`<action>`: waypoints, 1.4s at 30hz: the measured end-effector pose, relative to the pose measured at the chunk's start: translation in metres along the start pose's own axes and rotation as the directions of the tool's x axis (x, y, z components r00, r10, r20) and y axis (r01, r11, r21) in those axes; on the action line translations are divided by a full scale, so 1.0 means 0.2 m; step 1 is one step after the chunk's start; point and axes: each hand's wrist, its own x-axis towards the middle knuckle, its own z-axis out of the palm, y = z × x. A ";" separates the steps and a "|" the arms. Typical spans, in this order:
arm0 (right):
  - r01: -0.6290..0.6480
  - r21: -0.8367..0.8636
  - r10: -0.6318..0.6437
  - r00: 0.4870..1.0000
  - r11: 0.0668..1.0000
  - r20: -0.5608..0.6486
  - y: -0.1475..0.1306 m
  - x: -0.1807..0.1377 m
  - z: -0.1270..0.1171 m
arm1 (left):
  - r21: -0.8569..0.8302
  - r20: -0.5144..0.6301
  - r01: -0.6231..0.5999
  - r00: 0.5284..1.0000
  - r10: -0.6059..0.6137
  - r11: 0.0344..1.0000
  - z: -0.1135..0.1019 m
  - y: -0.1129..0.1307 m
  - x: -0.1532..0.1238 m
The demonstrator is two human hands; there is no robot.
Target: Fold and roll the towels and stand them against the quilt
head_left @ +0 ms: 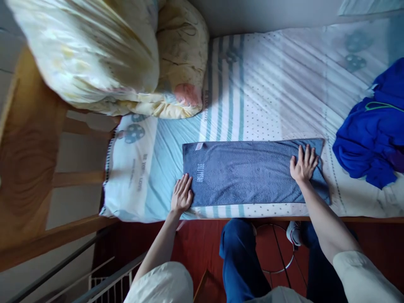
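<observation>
in the head view, the towel (240, 174), grey-blue and rectangular, lies spread out along the near side of the bed (265, 109), its long edges running roughly parallel to the bed's front edge. a small label (199, 146) shows at its far left corner, with pale lettering below it.

the left hand (182, 193) is palm down at the towel's left end, fingers reaching along the short edge and the thumb lying over its border. the right hand (303, 164) rests palm down on the towel near its right end, fingers spread. neither grip is closed: the right one is clearly apart, the left one looks flat too, with nothing visibly pinched.

the step in hand seems to be smoothing the towel flat and squaring its ends. the left end looks fairly straight, while the right end is skewed, with creases around the right hand. judging by that, the next move calls for light outward pressure there, or for fingertips getting under an edge if the cloth is to be lifted.

a crumpled blue garment (372, 126) lies beyond the right end, near but apart, and a bulky quilt (110, 54) is heaped at the far left, well clear of both hands.
</observation>
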 end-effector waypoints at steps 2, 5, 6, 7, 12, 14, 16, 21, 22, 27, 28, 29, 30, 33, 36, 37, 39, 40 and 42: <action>0.007 -0.026 -0.006 1.000 1.000 0.025 0.00 0.00 0.01 | 0.000 -0.017 0.004 1.000 -0.004 1.000 0.01 -0.01 -0.01; 0.007 -0.023 -0.006 0.999 1.000 0.046 0.01 0.01 0.03 | -0.007 -0.036 0.006 0.999 -0.006 1.000 0.03 -0.03 -0.01; 0.006 -0.009 -0.006 0.999 1.000 0.047 0.01 0.01 0.03 | -0.008 -0.037 0.003 0.999 -0.004 1.000 0.03 -0.02 -0.01; 0.009 0.007 -0.010 0.999 1.000 0.049 0.01 0.01 0.02 | -0.006 -0.035 0.003 0.999 -0.003 1.000 0.03 -0.01 0.00; 0.157 0.062 -0.163 0.980 0.986 0.117 0.18 -0.13 -0.15 | 0.043 -0.018 0.051 0.999 -0.051 0.998 0.00 0.11 0.01; 0.237 0.076 -0.246 0.956 0.969 0.158 0.32 -0.26 -0.24 | 0.063 -0.035 0.083 0.996 -0.081 0.995 -0.02 0.16 0.00; 0.300 0.119 -0.319 0.926 0.946 0.203 0.46 -0.39 -0.31 | 0.072 -0.046 0.110 0.993 -0.106 0.991 -0.03 0.21 0.01; 0.210 0.326 -0.253 0.963 0.922 0.096 0.60 -0.50 -0.30 | 0.009 -0.127 0.314 0.942 -0.310 0.949 0.05 0.42 0.06; 0.127 0.377 -0.152 0.988 0.917 0.037 0.60 -0.47 -0.28 | -0.022 -0.164 0.389 0.907 -0.387 0.921 0.08 0.49 0.08; -0.145 0.565 0.148 0.988 0.812 0.042 0.61 -0.17 -0.20 | -0.125 -0.295 0.549 0.774 -0.560 0.826 0.23 0.75 0.11; -0.160 0.568 0.136 0.987 0.807 0.086 0.62 -0.11 -0.19 | -0.129 -0.309 0.547 0.770 -0.558 0.827 0.24 0.76 0.11; -0.174 0.556 0.125 0.984 0.812 0.126 0.62 -0.05 -0.19 | -0.134 -0.319 0.542 0.769 -0.554 0.829 0.24 0.77 0.11; -0.190 0.533 0.124 0.980 0.825 0.157 0.63 -0.01 -0.19 | -0.140 -0.327 0.536 0.768 -0.550 0.832 0.24 0.77 0.11; -0.216 0.419 0.129 0.966 0.882 0.225 0.65 0.07 -0.19 | -0.168 -0.344 0.506 0.775 -0.531 0.846 0.23 0.74 0.10; -0.229 0.307 0.160 0.959 0.924 0.234 0.66 0.08 -0.20 | -0.203 -0.346 0.474 0.784 -0.516 0.857 0.24 0.72 0.10; -0.237 0.273 0.184 0.961 0.932 0.207 0.65 0.07 -0.20 | -0.212 -0.349 0.469 0.783 -0.514 0.858 0.24 0.72 0.10; -0.239 0.207 0.222 0.970 0.949 0.104 0.61 0.05 -0.22 | -0.222 -0.359 0.464 0.779 -0.514 0.858 0.25 0.72 0.10; -0.223 0.173 0.219 0.975 0.959 0.044 0.58 0.04 -0.22 | -0.224 -0.364 0.463 0.776 -0.515 0.857 0.25 0.72 0.10; -0.140 0.108 0.145 0.989 0.984 -0.041 0.51 0.04 -0.23 | -0.224 -0.368 0.464 0.774 -0.515 0.857 0.25 0.72 0.10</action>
